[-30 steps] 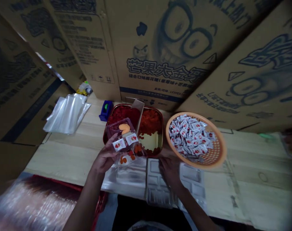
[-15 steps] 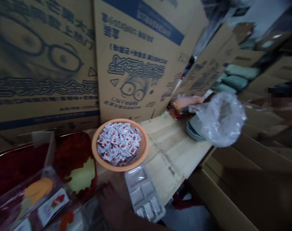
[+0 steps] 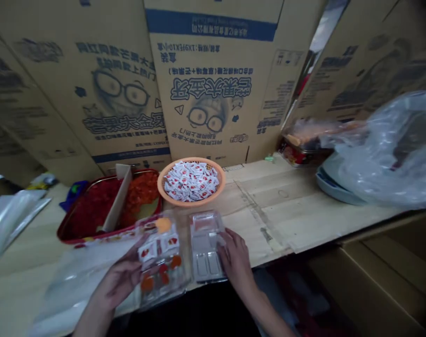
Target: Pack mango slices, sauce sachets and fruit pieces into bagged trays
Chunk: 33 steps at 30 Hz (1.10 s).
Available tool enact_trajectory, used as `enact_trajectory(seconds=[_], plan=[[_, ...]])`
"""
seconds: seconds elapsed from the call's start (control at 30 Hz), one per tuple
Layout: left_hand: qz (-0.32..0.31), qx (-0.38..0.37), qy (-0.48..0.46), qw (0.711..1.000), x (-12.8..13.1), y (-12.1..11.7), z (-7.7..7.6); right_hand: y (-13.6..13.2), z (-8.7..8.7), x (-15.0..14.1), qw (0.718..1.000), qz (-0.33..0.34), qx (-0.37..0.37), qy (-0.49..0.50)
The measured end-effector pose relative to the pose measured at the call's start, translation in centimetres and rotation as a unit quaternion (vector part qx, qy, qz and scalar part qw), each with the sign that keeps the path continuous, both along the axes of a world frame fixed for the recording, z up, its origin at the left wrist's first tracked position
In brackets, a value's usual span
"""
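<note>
My left hand [image 3: 123, 276] grips the left side of a clear plastic tray [image 3: 163, 292], its fingers curled at the edge. Inside that tray are white sachets [image 3: 159, 247] with red prints, an orange disc [image 3: 163, 225] and several orange and red pieces. Close beside it lies a second clear tray [image 3: 204, 243] with bare compartments. My right hand [image 3: 236, 257] closes on this tray's right edge; a pale bit at its fingertips is too blurred to name. Behind the trays, an orange basket [image 3: 160, 185] holds many white sachets.
A red-rimmed tin [image 3: 67, 234] with a cardboard divider [image 3: 118, 199] holds red and orange pieces at the left. Clear plastic bags [image 3: 75, 285] lie before it. Large cartons [image 3: 205, 84] line the back. A grey-blue basin [image 3: 339, 192] with a plastic bag [image 3: 384, 154] stands right.
My view has swung right-to-left and steadied. The filled tray now sits farther forward, beside the bare one. My right hand has moved from left of the bare tray to its right edge.
</note>
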<state>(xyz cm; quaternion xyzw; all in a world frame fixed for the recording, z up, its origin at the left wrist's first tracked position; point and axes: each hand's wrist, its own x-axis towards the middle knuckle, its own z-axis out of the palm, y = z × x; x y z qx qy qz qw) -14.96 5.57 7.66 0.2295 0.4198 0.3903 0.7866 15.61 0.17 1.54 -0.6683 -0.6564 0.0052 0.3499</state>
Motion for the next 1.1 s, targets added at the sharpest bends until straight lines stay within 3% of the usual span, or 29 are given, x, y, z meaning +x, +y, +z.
enact_trajectory(seconds=[0.1, 0.23, 0.37, 0.47, 0.57, 0.67, 0.83, 1.0, 1.1], plan=[[-0.028, 0.001, -0.015, 0.999, 1.9, -0.6, -2.2, -0.7, -1.1, 1.7, 0.998, -0.013, -0.068, 0.001], [-0.061, 0.004, -0.024, 0.998, 2.1, -0.5, -4.2, -0.7, -1.5, 2.7, 0.993, -0.019, -0.114, -0.027], [-0.038, 0.008, 0.021, 0.999, 2.0, -0.2, -3.7, -0.8, -2.2, 3.5, 0.992, -0.034, -0.11, -0.041], [0.013, 0.015, 0.095, 0.995, 2.5, 0.1, -3.0, -1.1, -2.8, 3.3, 0.996, -0.04, -0.08, -0.033], [0.087, 0.035, 0.152, 0.984, 3.1, 0.2, -2.6, -1.6, -2.7, 2.4, 0.995, -0.059, -0.07, -0.027], [0.117, 0.075, 0.192, 0.972, 3.4, 0.3, -2.6, -2.1, -2.2, 1.6, 0.996, -0.073, -0.05, -0.021], [0.139, 0.157, 0.326, 0.922, 4.3, 0.0, -3.0, -2.4, -1.4, 1.2, 0.994, -0.09, -0.059, -0.017], [0.157, 0.204, 0.375, 0.891, 5.0, -0.6, -2.8, -2.6, -1.6, 1.0, 0.995, -0.086, -0.045, 0.008], [0.14, 0.278, 0.459, 0.832, 4.7, -1.5, -2.2, -3.4, -2.0, 1.2, 0.995, -0.094, -0.005, 0.028]])
